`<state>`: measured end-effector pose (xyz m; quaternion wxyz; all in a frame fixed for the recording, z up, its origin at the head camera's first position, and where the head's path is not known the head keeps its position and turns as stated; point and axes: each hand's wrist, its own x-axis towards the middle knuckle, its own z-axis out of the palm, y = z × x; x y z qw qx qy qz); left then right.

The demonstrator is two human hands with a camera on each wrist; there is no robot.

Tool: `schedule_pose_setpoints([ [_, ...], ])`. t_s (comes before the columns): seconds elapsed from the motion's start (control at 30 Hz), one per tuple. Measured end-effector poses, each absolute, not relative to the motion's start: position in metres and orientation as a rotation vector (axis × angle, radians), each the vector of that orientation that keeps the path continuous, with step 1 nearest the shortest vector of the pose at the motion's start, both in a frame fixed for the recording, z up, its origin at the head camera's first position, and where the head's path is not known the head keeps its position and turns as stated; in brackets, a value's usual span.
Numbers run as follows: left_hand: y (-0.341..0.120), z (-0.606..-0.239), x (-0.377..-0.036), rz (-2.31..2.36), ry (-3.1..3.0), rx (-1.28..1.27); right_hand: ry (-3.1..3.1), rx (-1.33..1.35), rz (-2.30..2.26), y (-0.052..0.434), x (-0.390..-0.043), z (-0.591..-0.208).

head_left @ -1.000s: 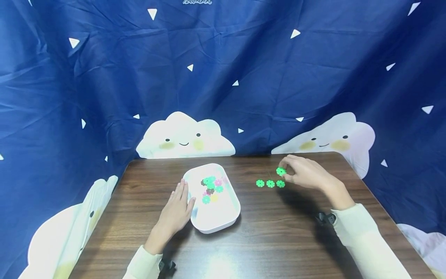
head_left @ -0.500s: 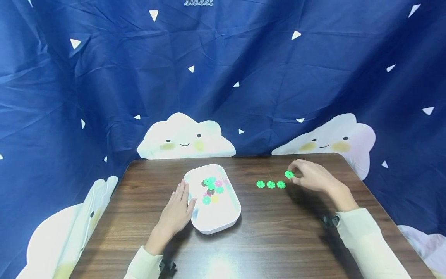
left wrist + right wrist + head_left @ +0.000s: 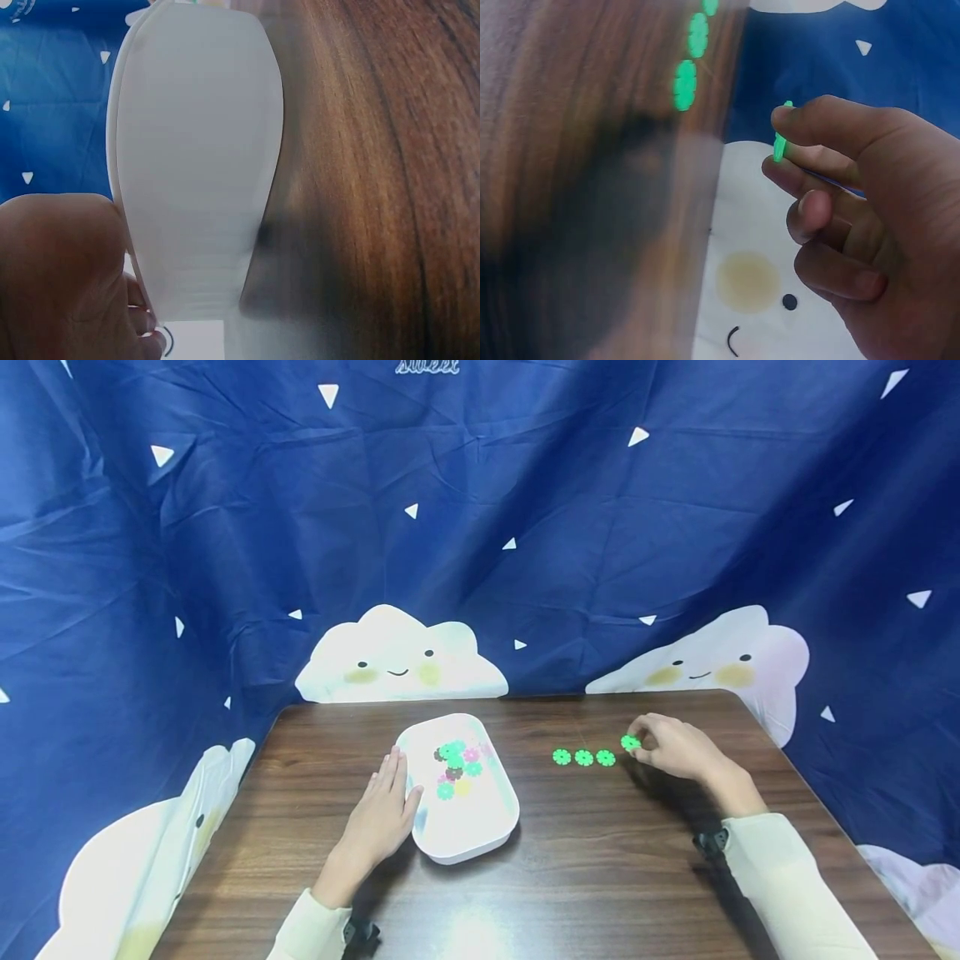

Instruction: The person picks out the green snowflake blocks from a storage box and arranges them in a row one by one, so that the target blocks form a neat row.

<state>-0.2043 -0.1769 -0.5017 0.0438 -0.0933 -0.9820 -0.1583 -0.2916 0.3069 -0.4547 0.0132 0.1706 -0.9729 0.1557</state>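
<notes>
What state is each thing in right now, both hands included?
White plastic tray: upright, open-topped, on the wooden table.
Loose mixed-color flower discs: inside the tray, some overlapping.
Three green flower discs: lying flat on the table, in a row.
Held green flower disc: raised off the table.
Right hand: pinching that disc.
Left hand: fingers straight, against the tray's side.
Blue backdrop: hanging, creased.

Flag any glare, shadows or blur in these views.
Head: glare on the near part of the brown wood-grain table, the white, rounded rectangular tray washed out inside, shadow below the right hand. Left wrist: soft shadow beside the tray. Right wrist: broad, blurred dark shadow across the table.
</notes>
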Motion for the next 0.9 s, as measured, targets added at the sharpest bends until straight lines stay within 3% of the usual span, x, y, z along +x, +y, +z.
schedule_pose_setpoints([
  [0.9,-0.177,-0.502,-0.204,-0.489,-3.035,-0.283,-3.112,0.408,0.425,0.312,-0.301,-0.502],
])
